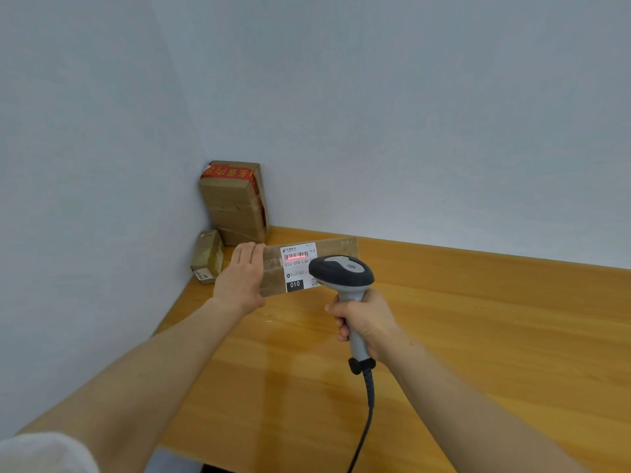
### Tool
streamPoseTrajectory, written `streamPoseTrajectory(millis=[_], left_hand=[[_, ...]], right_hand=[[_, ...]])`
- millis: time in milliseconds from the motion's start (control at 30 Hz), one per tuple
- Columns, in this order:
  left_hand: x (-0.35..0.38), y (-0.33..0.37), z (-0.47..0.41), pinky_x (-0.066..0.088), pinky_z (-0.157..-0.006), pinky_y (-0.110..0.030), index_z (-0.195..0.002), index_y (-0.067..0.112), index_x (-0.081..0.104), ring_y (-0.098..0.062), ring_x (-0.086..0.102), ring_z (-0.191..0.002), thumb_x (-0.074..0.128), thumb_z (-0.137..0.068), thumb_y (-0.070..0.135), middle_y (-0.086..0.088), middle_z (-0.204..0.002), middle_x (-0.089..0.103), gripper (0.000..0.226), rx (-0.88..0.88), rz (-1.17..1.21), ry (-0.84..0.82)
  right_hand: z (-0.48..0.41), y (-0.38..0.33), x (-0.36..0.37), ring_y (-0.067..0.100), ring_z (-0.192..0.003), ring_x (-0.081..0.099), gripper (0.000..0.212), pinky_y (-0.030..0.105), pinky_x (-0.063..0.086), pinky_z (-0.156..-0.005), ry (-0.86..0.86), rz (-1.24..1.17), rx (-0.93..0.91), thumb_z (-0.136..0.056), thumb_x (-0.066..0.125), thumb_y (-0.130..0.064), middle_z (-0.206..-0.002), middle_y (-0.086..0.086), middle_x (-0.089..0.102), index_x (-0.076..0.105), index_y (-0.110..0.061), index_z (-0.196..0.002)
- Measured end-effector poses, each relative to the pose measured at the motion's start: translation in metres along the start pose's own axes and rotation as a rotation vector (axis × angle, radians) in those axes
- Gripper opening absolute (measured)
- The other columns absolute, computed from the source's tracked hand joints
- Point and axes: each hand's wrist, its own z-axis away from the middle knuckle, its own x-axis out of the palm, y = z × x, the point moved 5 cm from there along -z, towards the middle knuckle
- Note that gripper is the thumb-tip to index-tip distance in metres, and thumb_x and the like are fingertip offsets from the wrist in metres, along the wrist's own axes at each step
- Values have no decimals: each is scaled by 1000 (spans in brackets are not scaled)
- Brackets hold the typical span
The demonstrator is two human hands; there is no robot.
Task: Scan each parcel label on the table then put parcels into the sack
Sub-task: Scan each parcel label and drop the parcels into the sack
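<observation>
A flat brown cardboard parcel (336, 249) stands tilted on the wooden table (478, 336), its white label (297, 264) facing me. My left hand (240, 278) grips the parcel's left end. My right hand (363, 322) holds a grey and black barcode scanner (341, 273) just in front of the label. A red scan line lies across the label's barcode. The scanner head hides the label's lower right part. The sack is not in view.
A tall taped cardboard box (234, 203) with red tape stands in the wall corner. A small parcel (207, 257) leans beside it, left of my left hand. The scanner's black cable (365, 421) runs down over the table's near edge. Walls close off the left and back.
</observation>
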Motion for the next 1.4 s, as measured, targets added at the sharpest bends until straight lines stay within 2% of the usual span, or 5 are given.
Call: streamPoseTrajectory(millis=[600,767,900,1133,1400], left_hand=[[0,41,20,45,-98,-31,-145,10,21,-22,19,-139,83,-65,22,-6,-144,25,102,18,-14,-19],[2,61,10,47,-96,-34,-145,11,21,-21,19,-139,82,-67,21,-5,-146,24,100,85,27,-24],[9,92,5,46,-98,-35,-145,11,22,-22,20,-138,84,-63,26,-5,-145,26,103,123,105,-59],[16,214,6,36,-107,-38,-145,11,24,-26,25,-136,85,-58,26,-8,-144,30,106,197,331,-135],[0,465,56,40,-99,-37,-143,13,29,-25,35,-130,82,-54,33,-6,-138,38,106,340,436,-139]], right_hand=[[28,19,-35,14,-40,42,15,26,44,-46,-10,5,37,-85,65,0,-54,6,49,55,-5,-75],[37,21,-48,15,-41,41,15,26,44,-45,81,-69,12,-85,65,1,-54,7,48,54,-5,-77],[53,27,-80,15,-41,45,12,28,45,-48,196,-276,-24,-84,67,3,-53,6,53,57,-3,-84],[111,73,-206,18,-39,44,9,30,45,-49,532,-550,-7,-86,63,5,-55,10,53,58,-1,-81],[243,128,-401,18,-40,44,10,32,45,-52,764,-735,-111,-87,62,6,-55,11,53,58,0,-80]])
